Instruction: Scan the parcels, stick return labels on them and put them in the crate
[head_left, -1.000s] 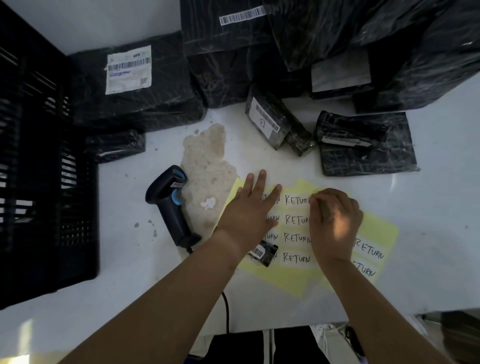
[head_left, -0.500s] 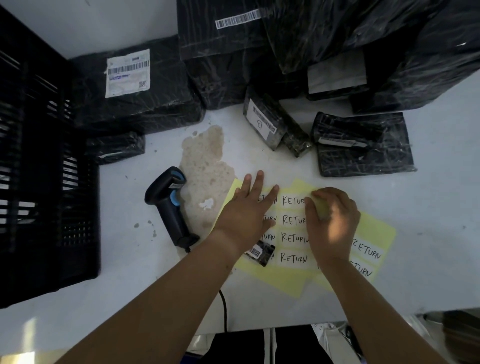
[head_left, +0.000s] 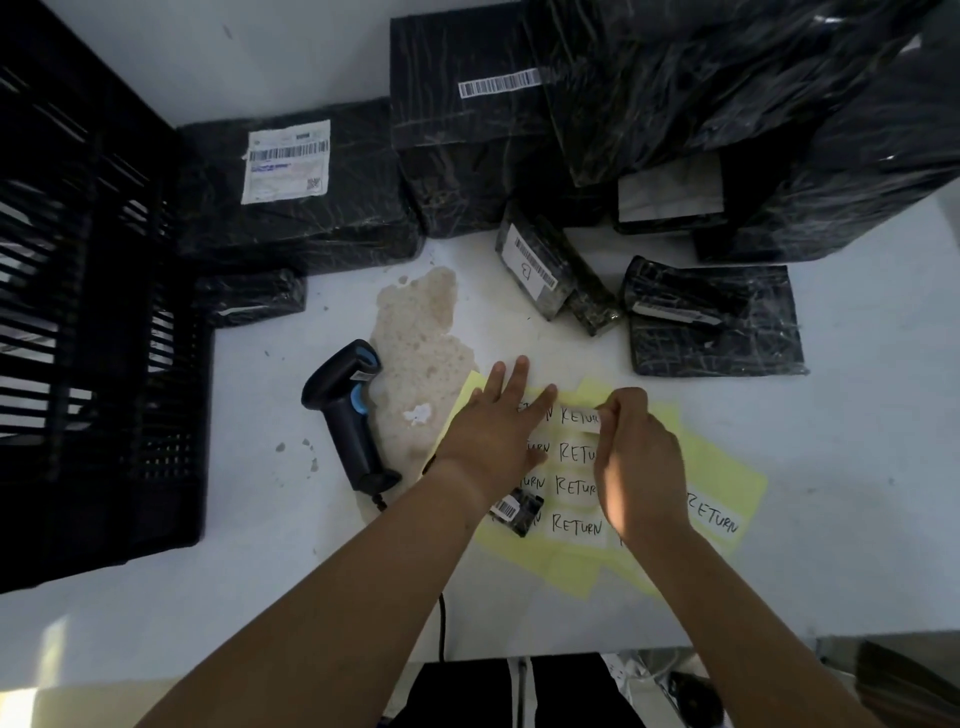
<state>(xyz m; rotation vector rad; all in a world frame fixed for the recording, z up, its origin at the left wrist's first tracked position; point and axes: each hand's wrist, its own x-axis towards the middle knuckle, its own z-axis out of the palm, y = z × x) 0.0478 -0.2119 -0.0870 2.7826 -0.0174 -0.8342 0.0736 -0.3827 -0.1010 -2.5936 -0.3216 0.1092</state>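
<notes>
Yellow backing sheets (head_left: 717, 462) carrying white RETURN labels (head_left: 576, 526) lie on the white table (head_left: 857, 467). My left hand (head_left: 493, 431) presses flat on the left sheet, fingers straight. My right hand (head_left: 636, 457) pinches the edge of a RETURN label (head_left: 589, 426) and lifts it off the sheet. A tiny black parcel (head_left: 517, 512) with a barcode lies under my left wrist. A black and blue barcode scanner (head_left: 348, 410) lies to the left. The black crate (head_left: 93, 322) stands at the far left.
Black-wrapped parcels crowd the back: a flat one with a shipping label (head_left: 296, 182), a tall one with a barcode (head_left: 467, 130), a small one marked B (head_left: 540, 270), a flat one (head_left: 714, 322) at right. A brownish stain (head_left: 421, 332) marks the table.
My right hand's fingertips have curled tighter and raised the label's edge from the sheet. The left hand keeps pressing the sheet in the same spot.
</notes>
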